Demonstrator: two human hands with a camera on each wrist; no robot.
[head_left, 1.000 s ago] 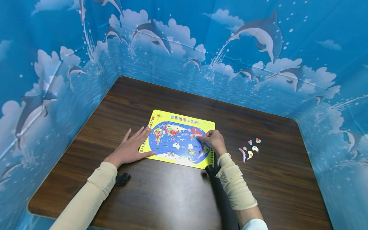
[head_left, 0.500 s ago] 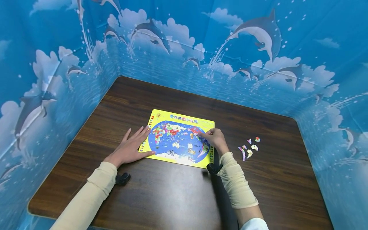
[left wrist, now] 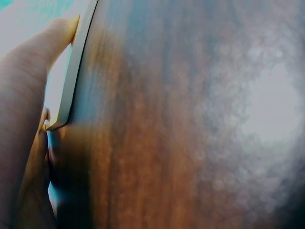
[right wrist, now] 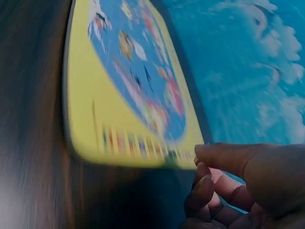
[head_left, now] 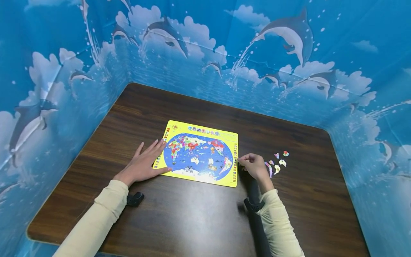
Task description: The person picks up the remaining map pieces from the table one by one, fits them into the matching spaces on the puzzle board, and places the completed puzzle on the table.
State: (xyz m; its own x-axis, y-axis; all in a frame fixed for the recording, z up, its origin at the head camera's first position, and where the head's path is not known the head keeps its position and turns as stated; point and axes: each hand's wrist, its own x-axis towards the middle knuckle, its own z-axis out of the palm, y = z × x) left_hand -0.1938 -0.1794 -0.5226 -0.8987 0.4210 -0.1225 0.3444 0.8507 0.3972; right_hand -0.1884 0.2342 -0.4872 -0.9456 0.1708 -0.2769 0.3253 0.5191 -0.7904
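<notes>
Your left hand (head_left: 142, 162) lies spread wide over the left end of the map (head_left: 183, 160), fingers straight across the yellow border and thumb resting at the near edge. A cream sleeve (head_left: 96, 221) covers that arm. The map lies flat on the dark table (head_left: 192, 217), land shapes bright on its blue oval (a ship and penguins are pictured there too). At the map's right edge is your right hand (head_left: 255, 166), thumb and forefinger drawn narrow, the other fingers curled; the right wrist view is blurred, so I can't tell whether anything is pinched between the tips. Just right of that hand, loose pieces (head_left: 277, 169) lie scattered near one another. Beyond the table is a blue dolphin backdrop (head_left: 192, 71).
</notes>
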